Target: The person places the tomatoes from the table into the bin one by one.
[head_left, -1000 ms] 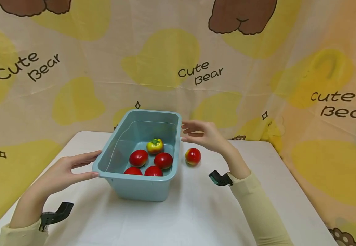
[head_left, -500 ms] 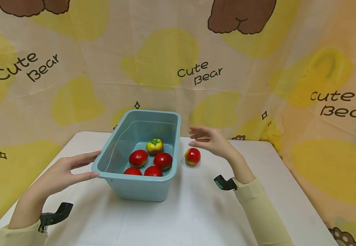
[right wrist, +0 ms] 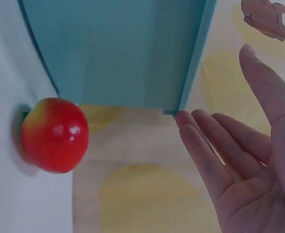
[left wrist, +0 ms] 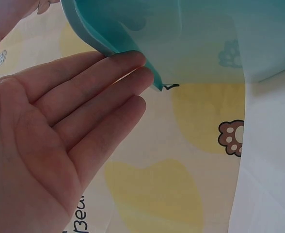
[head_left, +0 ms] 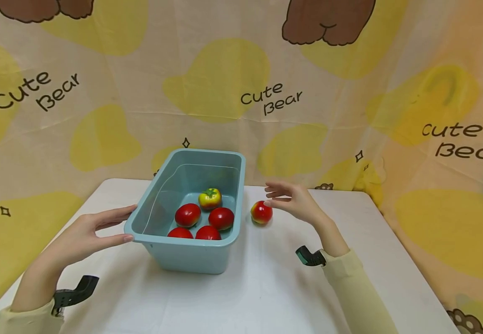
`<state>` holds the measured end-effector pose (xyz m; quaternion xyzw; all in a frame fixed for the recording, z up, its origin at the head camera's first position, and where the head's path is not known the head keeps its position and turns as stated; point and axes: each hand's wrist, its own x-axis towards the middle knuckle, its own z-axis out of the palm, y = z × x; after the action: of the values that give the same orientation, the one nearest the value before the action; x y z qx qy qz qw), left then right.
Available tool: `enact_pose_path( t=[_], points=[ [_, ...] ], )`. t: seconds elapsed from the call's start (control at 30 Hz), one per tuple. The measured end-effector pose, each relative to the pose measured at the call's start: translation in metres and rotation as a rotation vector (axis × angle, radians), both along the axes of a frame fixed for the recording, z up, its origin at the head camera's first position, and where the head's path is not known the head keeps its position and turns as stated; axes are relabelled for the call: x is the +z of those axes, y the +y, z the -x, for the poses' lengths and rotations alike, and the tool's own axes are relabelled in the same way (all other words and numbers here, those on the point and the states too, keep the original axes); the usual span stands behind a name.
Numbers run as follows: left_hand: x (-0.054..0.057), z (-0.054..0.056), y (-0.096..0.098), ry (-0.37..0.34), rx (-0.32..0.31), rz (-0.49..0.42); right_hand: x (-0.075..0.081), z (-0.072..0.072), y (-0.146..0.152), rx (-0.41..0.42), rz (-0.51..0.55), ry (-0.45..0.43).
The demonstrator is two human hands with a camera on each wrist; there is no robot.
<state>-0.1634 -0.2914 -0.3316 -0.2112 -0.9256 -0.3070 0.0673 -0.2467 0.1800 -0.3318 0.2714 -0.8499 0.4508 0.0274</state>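
My left hand is at the left side of a light blue plastic bin, fingers nearly straight. In the left wrist view its fingertips meet the bin's rim. Inside the bin lie several shiny red fruits and one yellowish fruit with a green leafy top. My right hand hovers beside a loose red fruit on the table, right of the bin. In the right wrist view the fingers are extended, holding nothing, apart from that fruit.
The bin stands on a white-covered table. A patterned cloth hangs behind the table and along its right side. A black strap-on device is on each wrist, such as the right wrist mount.
My right hand has moved away from the bin's right rim, rightward and down toward the loose red fruit. The left hand, bin and fruits stay in place.
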Motion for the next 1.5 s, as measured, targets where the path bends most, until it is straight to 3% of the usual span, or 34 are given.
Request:
enact_pose_path(
  t=[0.13, 0.37, 0.53, 1.2, 1.5],
  points=[
    [0.000, 0.000, 0.000, 0.004, -0.003, -0.004, 0.002, -0.007, -0.001, -0.025, -0.005, -0.027],
    [0.000, -0.001, -0.001, -0.004, -0.004, -0.011, -0.038, 0.014, 0.014, -0.098, -0.043, -0.069],
    [0.000, -0.001, -0.002, -0.005, 0.008, -0.005, -0.052, 0.021, 0.019, -0.109, -0.057, -0.103],
    [-0.001, -0.003, -0.001, 0.001, 0.028, -0.041, -0.089, 0.033, 0.025, -0.155, -0.105, -0.168],
    [-0.002, 0.001, -0.003, -0.018, 0.016, 0.002, -0.101, 0.038, 0.025, -0.189, -0.104, -0.245]
  ],
)
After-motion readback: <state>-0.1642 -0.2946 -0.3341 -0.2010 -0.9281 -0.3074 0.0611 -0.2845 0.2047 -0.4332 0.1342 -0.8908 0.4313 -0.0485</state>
